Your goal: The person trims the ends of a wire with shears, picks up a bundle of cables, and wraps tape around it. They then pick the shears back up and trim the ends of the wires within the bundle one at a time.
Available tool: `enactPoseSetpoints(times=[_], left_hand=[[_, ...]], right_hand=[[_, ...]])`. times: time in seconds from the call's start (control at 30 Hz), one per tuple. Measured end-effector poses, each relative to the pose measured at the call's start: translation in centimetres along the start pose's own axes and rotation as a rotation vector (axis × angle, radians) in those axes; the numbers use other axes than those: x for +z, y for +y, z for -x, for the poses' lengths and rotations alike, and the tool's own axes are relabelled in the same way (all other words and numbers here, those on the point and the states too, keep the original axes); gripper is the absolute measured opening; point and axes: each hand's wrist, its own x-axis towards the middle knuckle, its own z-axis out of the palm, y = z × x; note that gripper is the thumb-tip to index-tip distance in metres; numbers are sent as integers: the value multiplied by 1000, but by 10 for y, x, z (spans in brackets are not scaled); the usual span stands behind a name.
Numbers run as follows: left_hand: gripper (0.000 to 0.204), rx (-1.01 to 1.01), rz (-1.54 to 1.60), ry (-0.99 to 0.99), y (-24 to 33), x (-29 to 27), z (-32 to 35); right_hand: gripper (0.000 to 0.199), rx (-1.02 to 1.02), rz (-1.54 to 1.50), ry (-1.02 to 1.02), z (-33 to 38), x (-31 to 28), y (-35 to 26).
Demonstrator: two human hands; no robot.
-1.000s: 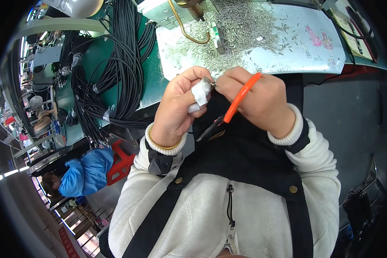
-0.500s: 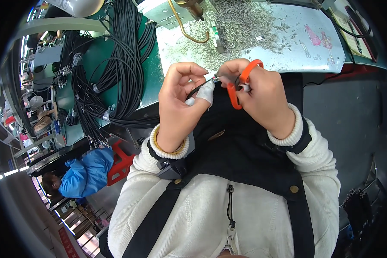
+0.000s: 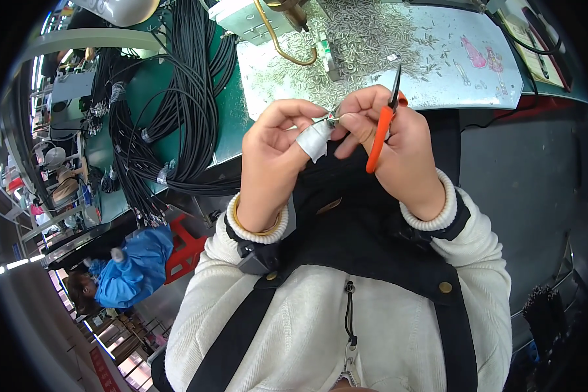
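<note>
My left hand [image 3: 264, 153] is closed in a pinch on the end of a thin cable [image 3: 328, 119], of which only a little shows at the fingertips. White tape [image 3: 315, 139] wraps its thumb. My right hand [image 3: 408, 157] meets it from the other side, thumb and fingertips pinching at the small coloured wires of that end. Tucked in the same right hand are orange-handled scissors [image 3: 380, 138], their dark tip pointing away from me over the metal plate. Both hands hover above my lap, at the plate's near edge.
Many small metal pieces [image 3: 372, 39] lie heaped on the pale metal plate [image 3: 496, 91], around a machine [image 3: 287, 8] with a brass-coloured tube. Bundles of black cables [image 3: 193, 98] cover the green table at left. A person in blue [image 3: 137, 264] sits beyond, by a red stool [image 3: 186, 248].
My right fingers have turned the scissors, so the tip now points away from me. Both hands have drawn closer at the wire end. The black cable along my left palm is now hidden.
</note>
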Motion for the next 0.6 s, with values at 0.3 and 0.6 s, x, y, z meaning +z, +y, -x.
enactPoseSetpoints(times=[0.3,0.6], left_hand=[[16,-113,227,-123,2,-9,-2],[17,0,90,-38,-2,-4,-9]], right_hand=[[21,-26,472,-258,4,-23,-9],[24,-22,747,-195,12,-8,1]])
